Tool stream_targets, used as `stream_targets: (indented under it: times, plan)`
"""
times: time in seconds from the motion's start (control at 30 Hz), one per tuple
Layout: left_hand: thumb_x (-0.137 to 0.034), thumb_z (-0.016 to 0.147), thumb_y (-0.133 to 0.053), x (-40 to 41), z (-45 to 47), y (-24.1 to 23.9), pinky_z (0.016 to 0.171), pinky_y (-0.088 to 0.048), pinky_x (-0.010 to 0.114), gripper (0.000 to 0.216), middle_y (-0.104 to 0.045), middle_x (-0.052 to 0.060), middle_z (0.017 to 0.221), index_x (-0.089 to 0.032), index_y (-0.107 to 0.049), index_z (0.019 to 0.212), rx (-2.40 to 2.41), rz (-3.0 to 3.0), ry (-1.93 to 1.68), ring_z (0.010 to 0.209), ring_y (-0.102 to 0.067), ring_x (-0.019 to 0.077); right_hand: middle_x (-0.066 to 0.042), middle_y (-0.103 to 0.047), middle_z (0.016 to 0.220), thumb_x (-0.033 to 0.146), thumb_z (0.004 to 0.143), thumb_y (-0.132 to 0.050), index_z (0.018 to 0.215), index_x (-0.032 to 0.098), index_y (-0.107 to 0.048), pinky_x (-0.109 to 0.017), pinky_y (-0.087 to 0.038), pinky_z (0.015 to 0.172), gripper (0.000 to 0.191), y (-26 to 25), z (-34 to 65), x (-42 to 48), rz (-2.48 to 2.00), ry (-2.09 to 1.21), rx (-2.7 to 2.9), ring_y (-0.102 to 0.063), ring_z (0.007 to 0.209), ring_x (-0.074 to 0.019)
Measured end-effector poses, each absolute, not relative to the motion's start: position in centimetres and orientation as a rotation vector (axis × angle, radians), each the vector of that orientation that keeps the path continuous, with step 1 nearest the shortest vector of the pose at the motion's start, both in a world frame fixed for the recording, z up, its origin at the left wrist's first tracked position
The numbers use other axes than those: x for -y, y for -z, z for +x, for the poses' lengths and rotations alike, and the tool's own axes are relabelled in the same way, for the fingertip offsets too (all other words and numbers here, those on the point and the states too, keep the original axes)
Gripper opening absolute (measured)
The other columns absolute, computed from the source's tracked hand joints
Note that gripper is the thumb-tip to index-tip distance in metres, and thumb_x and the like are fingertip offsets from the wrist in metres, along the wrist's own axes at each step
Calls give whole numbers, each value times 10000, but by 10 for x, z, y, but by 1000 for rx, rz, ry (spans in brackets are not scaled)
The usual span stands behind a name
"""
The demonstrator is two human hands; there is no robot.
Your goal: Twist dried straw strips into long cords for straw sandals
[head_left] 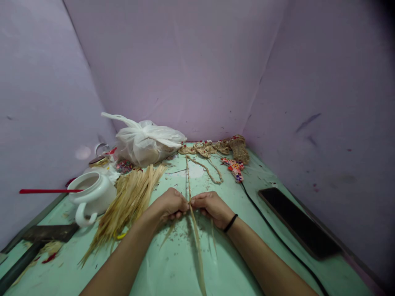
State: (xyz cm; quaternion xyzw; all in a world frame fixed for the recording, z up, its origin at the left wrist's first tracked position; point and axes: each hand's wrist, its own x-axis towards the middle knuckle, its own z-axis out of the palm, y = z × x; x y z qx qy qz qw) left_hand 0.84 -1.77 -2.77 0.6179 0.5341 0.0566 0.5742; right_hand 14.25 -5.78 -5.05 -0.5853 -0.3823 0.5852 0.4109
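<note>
My left hand (174,204) and my right hand (212,207) meet at the middle of the table, fingers pinched on a thin straw braid (188,181). The finished-looking plait runs away from me, bends at the far end and loops back to the right. Below my fingertips a long loose strand (197,250) trails toward me, and shorter strand ends hang from each hand. A black band (231,223) circles my right wrist. Left of my hands lies a bundle of dry, flat straw strips (129,205).
A white cup (106,193) with a red stick (49,191) stands left, beside a hammer-like tool (49,232). Behind sit a knotted plastic bag (148,142) and beaded braided pieces (203,149). At right are a patterned cloth-covered object (235,167), a black cable (271,230) and a phone (298,222).
</note>
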Motion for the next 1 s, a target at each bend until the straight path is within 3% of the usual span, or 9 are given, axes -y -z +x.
stream_targets:
  times: [0.17, 0.37, 0.57, 0.73, 1.0]
  plan:
    - [-172, 583, -471, 21, 9, 22, 338, -177, 200, 121, -440, -23, 373, -127, -506, 477, -1305, 1549, -140, 286, -274, 46, 28, -526, 407, 139, 548, -556, 525, 120, -638, -191, -169, 351, 88, 55, 141, 57, -1468, -1443, 992, -284, 337, -33]
    - [-229, 588, -503, 20, 6, 17, 362, -101, 203, 210, -267, -68, 323, -160, -388, 426, -1222, 1425, -159, 315, -177, 36, 4, -580, 458, 160, 554, -556, 578, 114, -670, -194, -159, 353, 126, 55, 144, 57, -1461, -1439, 1032, -280, 342, -32]
    - [-140, 498, -511, 18, 12, 30, 425, -189, 217, 51, -343, -41, 387, -136, -498, 448, -1334, 1690, -236, 399, -267, 59, 9, -549, 434, 126, 537, -549, 556, 100, -656, -193, -152, 353, 112, 53, 140, 58, -1470, -1430, 975, -279, 342, -28]
    - [-186, 538, -503, 29, 17, 32, 477, -212, 231, 90, -447, 3, 476, -165, -577, 490, -1550, 2145, -274, 488, -375, 107, 55, -434, 347, 107, 520, -540, 531, 108, -638, -190, -137, 351, 99, 52, 140, 59, -1506, -1431, 928, -253, 332, -27]
    - [-266, 596, -513, 26, 7, 23, 481, -248, 221, 166, -517, 34, 525, -145, -616, 548, -1503, 2219, -114, 539, -463, 129, 25, -488, 392, 125, 522, -522, 494, 100, -643, -196, -192, 392, 126, 69, 138, 55, -1533, -1298, 1080, -303, 391, -43]
